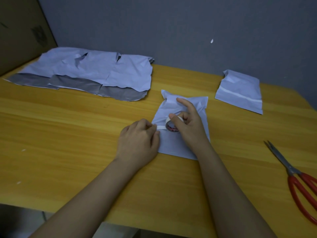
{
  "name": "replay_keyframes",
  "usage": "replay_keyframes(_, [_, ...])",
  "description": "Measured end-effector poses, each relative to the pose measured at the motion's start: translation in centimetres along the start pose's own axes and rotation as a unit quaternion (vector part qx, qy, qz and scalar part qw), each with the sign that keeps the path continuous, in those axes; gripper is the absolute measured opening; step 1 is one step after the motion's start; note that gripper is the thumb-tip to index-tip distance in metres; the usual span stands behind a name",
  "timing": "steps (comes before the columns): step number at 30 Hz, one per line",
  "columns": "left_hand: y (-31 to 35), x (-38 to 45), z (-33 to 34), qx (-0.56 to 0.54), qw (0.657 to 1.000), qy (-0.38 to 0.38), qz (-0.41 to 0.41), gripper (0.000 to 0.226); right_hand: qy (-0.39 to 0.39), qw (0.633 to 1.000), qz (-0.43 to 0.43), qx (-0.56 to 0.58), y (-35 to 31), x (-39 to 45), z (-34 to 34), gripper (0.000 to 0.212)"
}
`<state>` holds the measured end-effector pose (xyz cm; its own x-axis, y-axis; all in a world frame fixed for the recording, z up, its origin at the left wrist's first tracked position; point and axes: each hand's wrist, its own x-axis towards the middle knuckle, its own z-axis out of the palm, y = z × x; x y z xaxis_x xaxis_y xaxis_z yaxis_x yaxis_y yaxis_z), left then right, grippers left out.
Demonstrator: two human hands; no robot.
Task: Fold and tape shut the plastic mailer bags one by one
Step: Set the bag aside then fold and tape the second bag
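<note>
pale blue mailer bag [181, 145], red-handled scissors [303, 188], yellow wood-grain table [68, 134].

A yellow wooden table [68, 121] stands against a grey wall [171, 28] in dim light.

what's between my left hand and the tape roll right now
In the head view, a short strip of white tape spans the gap, from the left hand to the tape roll gripped by the right hand, lying across the folded mailer bag.

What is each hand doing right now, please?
Left hand: presses the tape end down on the mailer bag; pinching or not, cannot be told.
Right hand: grips the tape roll, index finger extended.
</note>
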<state>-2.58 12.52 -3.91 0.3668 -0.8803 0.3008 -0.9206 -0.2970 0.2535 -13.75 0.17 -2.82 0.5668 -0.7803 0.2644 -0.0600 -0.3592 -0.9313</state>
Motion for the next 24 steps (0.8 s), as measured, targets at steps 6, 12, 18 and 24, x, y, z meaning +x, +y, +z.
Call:
replay_keyframes(6, [0.1,-0.4,-0.3,0.039,0.999,-0.030,0.019,0.050,0.009,1.000,0.008,0.014,0.2,0.0,0.1,0.044])
replay_keyframes(12, [0.4,-0.3,-0.9,0.023,0.998,-0.060,-0.023,0.078,0.008,0.999,0.014,0.031,0.3,0.0,0.0,0.041])
replay_keyframes(18, [0.9,-0.6,-0.6,0.008,1.000,-0.013,0.024,0.054,0.005,0.999,0.016,0.035,0.6,0.2,0.1,0.037])
replay_keyframes(24, [0.9,0.3,0.0,-0.039,0.996,-0.054,0.058,0.050,0.005,0.999,0.014,0.034,0.8,0.3,0.2,0.033])
